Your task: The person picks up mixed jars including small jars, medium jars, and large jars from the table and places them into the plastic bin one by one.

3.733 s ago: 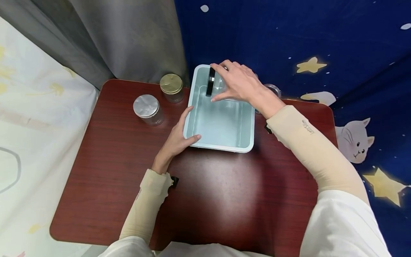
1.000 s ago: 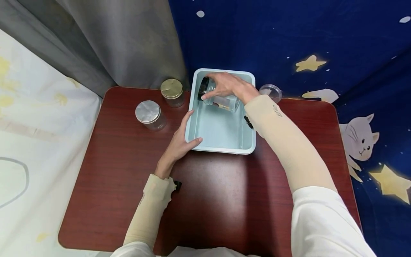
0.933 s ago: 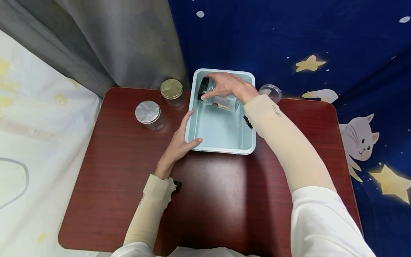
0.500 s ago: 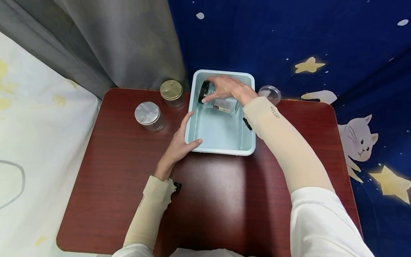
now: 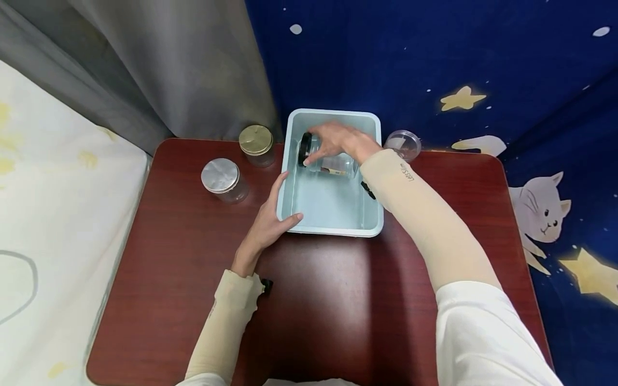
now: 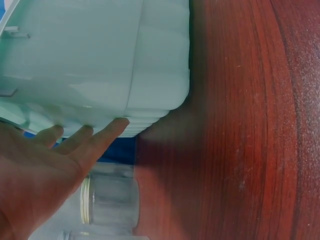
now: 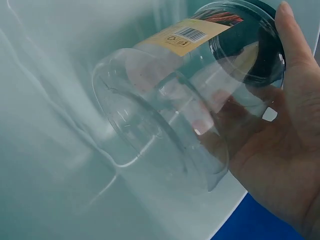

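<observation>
A clear plastic jar (image 5: 333,166) with a black lid (image 5: 305,150) lies on its side within the pale blue bin (image 5: 333,232), lid toward the left. My right hand (image 5: 333,140) grips it from above, thumb and fingers spread across its body near the lid. In the right wrist view its base and a yellow label with a barcode (image 7: 192,34) face the camera. My left hand (image 5: 265,225) steadies the bin at its near left corner, thumb over the near rim. The left wrist view has its straight fingers (image 6: 102,137) touching the bin's outer wall.
Left of the bin stand a clear jar with a silver lid (image 5: 221,176) and one with a gold lid (image 5: 256,140). Behind my right forearm is another clear container (image 5: 404,145). The reddish-brown table (image 5: 318,300) backs onto grey and dark blue curtains.
Since the oldest frame, my right hand has lowered the jar from above the bin's far end down into it. Lately it shifts slightly toward the near side. My left hand stays on the bin.
</observation>
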Available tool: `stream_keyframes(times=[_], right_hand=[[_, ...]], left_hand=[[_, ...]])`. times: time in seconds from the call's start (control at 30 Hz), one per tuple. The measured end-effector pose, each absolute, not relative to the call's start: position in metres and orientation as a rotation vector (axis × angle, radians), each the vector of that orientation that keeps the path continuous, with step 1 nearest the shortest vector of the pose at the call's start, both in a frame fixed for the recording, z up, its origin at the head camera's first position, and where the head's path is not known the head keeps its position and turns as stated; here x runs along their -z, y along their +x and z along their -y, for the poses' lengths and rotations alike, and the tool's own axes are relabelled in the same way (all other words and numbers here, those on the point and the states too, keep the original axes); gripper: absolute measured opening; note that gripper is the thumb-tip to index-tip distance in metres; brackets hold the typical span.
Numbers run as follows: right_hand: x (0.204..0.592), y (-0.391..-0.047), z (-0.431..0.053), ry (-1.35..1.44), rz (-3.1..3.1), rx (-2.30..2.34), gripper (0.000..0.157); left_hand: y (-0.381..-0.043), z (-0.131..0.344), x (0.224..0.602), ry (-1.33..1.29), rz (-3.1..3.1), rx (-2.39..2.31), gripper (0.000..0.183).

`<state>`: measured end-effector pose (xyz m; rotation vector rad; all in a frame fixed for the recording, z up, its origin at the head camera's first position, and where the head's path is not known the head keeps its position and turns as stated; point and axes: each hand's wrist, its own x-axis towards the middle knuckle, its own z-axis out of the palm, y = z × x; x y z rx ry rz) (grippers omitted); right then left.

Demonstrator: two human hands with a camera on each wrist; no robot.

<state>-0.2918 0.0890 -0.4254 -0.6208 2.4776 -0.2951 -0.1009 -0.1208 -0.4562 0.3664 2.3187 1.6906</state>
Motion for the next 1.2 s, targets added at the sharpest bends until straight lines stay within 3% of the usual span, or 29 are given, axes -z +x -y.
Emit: stream_keyframes(times=[0.2, 0.43, 0.97, 1.2], right_hand=[[0.425, -0.291, -0.085, -0.621, -2.464, 0.303, 0.102], [0.429, -0.292, -0.082, -0.617, -2.446, 0.285, 0.103], [0.438, -0.288, -0.080, -0.577, -2.481, 0.298, 0.093], [0.437, -0.287, -0.079, -0.587, -2.500, 0.282, 0.096]], left_hand=[[-0.101, 0.123, 0.458, 0.367, -2.327, -1.696, 0.089], [-0.108, 0.132, 0.503, 0.364, -2.356, -1.720, 0.092], [-0.110, 0.132, 0.502, 0.357, -2.329, -1.712, 0.094], [-0.102, 0.128, 0.472, 0.357, -2.316, -1.703, 0.091]])
